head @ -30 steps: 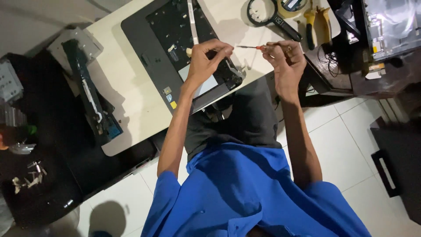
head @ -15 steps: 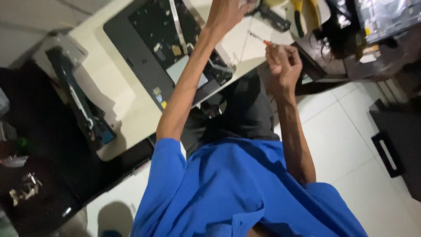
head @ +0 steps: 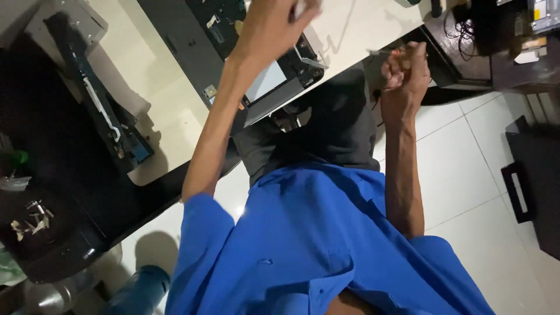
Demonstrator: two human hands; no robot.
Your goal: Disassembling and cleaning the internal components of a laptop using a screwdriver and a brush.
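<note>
- Head view, looking straight down at a person in a blue shirt (head: 303,245), seated at a cream-topped table (head: 169,99).
- Left hand (head: 274,26) is raised over the opened black laptop chassis (head: 233,52); it pinches something pale at the top edge of the frame. Item blurred and cut off, so cannot tell what it is.
- Right hand (head: 405,73) is clenched around a thin metal screwdriver (head: 382,53); the shaft pokes out leftward, just off the table's near edge.
- Laptop lies flat on the table, internals exposed, with its near corner overhanging the person's lap.
- A long black detached part with a white strip (head: 102,105) lies well left of the laptop.
- A dark tray with small pale bits (head: 35,219) sits at far left.
</note>
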